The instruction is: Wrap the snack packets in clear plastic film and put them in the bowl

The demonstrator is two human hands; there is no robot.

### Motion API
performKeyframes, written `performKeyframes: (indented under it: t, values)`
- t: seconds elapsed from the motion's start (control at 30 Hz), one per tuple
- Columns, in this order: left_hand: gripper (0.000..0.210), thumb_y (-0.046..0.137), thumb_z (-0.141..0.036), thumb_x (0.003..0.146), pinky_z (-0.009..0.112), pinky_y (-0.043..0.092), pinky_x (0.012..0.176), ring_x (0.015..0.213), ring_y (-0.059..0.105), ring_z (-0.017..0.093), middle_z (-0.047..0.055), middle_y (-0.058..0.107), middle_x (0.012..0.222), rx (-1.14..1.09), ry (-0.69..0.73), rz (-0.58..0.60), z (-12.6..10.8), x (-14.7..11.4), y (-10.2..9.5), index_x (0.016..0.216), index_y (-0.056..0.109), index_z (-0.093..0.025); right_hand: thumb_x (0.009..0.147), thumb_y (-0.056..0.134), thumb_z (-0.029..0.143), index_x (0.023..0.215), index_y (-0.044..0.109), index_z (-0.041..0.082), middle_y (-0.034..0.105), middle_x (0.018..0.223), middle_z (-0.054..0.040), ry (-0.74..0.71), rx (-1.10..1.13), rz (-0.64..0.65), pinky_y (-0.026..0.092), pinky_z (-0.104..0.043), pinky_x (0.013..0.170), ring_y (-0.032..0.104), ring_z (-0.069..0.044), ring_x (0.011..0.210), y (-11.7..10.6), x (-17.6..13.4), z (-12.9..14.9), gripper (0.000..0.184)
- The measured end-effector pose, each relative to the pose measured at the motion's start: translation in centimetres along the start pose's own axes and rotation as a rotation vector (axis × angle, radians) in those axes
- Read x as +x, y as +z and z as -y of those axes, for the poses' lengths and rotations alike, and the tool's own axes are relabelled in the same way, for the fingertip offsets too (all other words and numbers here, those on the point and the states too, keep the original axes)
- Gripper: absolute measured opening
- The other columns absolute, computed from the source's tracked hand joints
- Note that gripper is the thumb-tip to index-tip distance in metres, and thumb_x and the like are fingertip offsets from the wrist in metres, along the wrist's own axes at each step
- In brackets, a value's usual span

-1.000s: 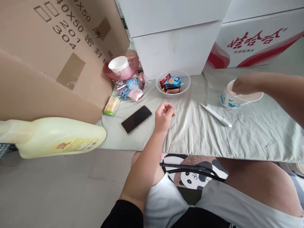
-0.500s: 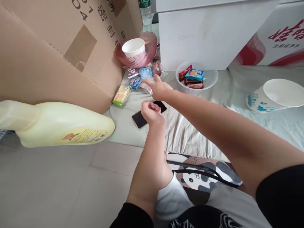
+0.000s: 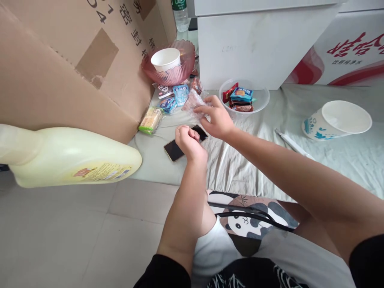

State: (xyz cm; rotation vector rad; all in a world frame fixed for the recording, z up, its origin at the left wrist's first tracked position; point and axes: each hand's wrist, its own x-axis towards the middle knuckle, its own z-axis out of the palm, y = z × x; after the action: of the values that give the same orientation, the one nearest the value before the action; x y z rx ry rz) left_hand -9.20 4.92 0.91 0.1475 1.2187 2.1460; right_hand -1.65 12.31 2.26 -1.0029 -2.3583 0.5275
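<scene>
My right hand (image 3: 217, 118) pinches a pinkish snack in a clear plastic wrapper (image 3: 193, 102), just left of a clear round bowl (image 3: 264, 102). Inside that bowl lie blue packets (image 3: 242, 94) and red packets (image 3: 230, 93). My left hand (image 3: 189, 142) is curled into a loose fist over a dark phone (image 3: 174, 151), with nothing showing in it. Close by, more snacks rest on the cloth: a blue packet (image 3: 181, 94), another blue packet (image 3: 168, 105) and a yellow-and-green wrapped snack (image 3: 151, 120).
A pink ribbed bowl (image 3: 187, 60) holds a white paper cup (image 3: 166, 60) at the back. Cardboard box (image 3: 60, 76) and large pale-yellow bottle (image 3: 81, 156) stand at left; white boxes (image 3: 240, 48) behind. At right are a paper tub (image 3: 318, 126) and a thin white tool (image 3: 292, 143).
My right hand has drawn back to the right from the snack pile and now has the clear-wrapped snack in its fingers. My left hand stays curled over the phone.
</scene>
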Motion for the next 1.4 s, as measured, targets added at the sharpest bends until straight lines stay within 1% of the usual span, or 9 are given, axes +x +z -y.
performKeyframes:
  t: [0.07,0.17,0.27,0.37,0.57,0.8,0.97,1.1,1.4]
  values:
    - [0.022,0.062,-0.034,0.086,0.02,0.039,0.058,0.058,0.049,0.007,-0.005,0.045,0.068,0.078,-0.006,0.081,0.3,-0.5,0.0,0.077,0.046,-0.022,0.09,0.05,0.019,0.124,0.072,0.022,0.051,0.134,-0.0146,-0.004,0.061,-0.124,0.045,-0.051,0.111,0.05,-0.033,0.132,-2.0,-3.3,-0.5,0.04]
    - [0.03,0.071,-0.047,0.084,0.024,0.051,0.074,0.089,0.066,0.014,0.001,0.065,0.098,0.194,-0.181,0.429,1.2,-2.1,0.3,0.098,0.058,-0.024,0.088,0.052,0.019,0.122,0.073,0.025,0.051,0.128,-0.0135,0.031,0.179,-0.301,0.05,-0.049,0.106,0.054,-0.031,0.127,-4.4,-9.2,-1.7,0.041]
    - [0.055,0.081,-0.055,0.076,0.033,0.056,0.084,0.108,0.068,0.023,0.006,0.069,0.119,0.288,-0.357,0.836,2.8,-4.3,1.0,0.118,0.058,-0.028,0.087,0.054,0.02,0.119,0.074,0.029,0.052,0.124,-0.0118,0.068,0.216,-0.333,0.054,-0.051,0.1,0.06,-0.029,0.115,-5.6,-14.6,-3.1,0.039]
    - [0.069,0.09,-0.05,0.067,0.039,0.054,0.098,0.12,0.065,0.027,0.008,0.066,0.13,0.373,-0.308,1.018,4.6,-5.9,1.5,0.123,0.056,-0.027,0.086,0.058,0.022,0.117,0.074,0.029,0.053,0.127,-0.0125,0.08,0.215,-0.304,0.057,-0.052,0.092,0.062,-0.03,0.112,-6.4,-18.5,-4.7,0.035]
    - [0.081,0.092,-0.049,0.065,0.04,0.056,0.097,0.115,0.067,0.025,0.008,0.064,0.131,0.481,-0.241,0.932,6.6,-6.3,1.6,0.129,0.046,-0.031,0.088,0.056,0.023,0.108,0.071,0.028,0.065,0.113,-0.0111,0.355,-0.005,-0.466,0.054,-0.052,0.093,0.066,-0.03,0.103,-9.5,-22.5,-9.6,0.025]
    - [0.061,0.088,-0.05,0.069,0.028,0.056,0.072,0.081,0.066,0.015,0.0,0.063,0.105,0.589,-0.128,0.806,7.1,-6.3,1.8,0.111,0.05,-0.03,0.088,0.056,0.031,0.106,0.073,0.018,0.069,0.111,-0.0187,0.588,-0.325,-0.274,0.05,-0.055,0.087,0.062,-0.038,0.1,-10.6,-23.2,-14.2,0.028]
    - [0.061,0.089,-0.045,0.067,0.03,0.055,0.086,0.095,0.066,0.017,0.002,0.063,0.108,0.611,-0.031,0.789,7.9,-6.6,1.9,0.111,0.05,-0.029,0.091,0.053,0.035,0.098,0.07,0.023,0.071,0.085,-0.008,0.588,0.012,-0.293,0.047,-0.037,0.067,0.061,-0.024,0.072,-11.5,-22.6,-12.9,0.022]
    - [0.071,0.089,-0.041,0.068,0.028,0.055,0.085,0.096,0.067,0.018,0.005,0.064,0.115,0.684,0.009,0.756,8.3,-6.6,2.0,0.123,0.046,-0.03,0.097,0.044,0.041,0.079,0.063,0.024,0.055,0.056,0.0005,0.563,0.287,-0.197,0.038,-0.029,0.055,0.048,-0.016,0.05,-11.9,-22.0,-10.9,0.031]
    - [0.08,0.087,-0.056,0.071,0.031,0.058,0.087,0.102,0.07,0.02,0.009,0.063,0.128,0.678,0.025,0.814,9.3,-5.9,1.4,0.133,0.044,-0.031,0.098,0.04,0.04,0.104,0.073,0.021,0.068,0.072,-0.0055,0.426,0.252,-0.091,0.043,-0.03,0.063,0.061,-0.02,0.063,-9.9,-20.7,-9.5,0.038]
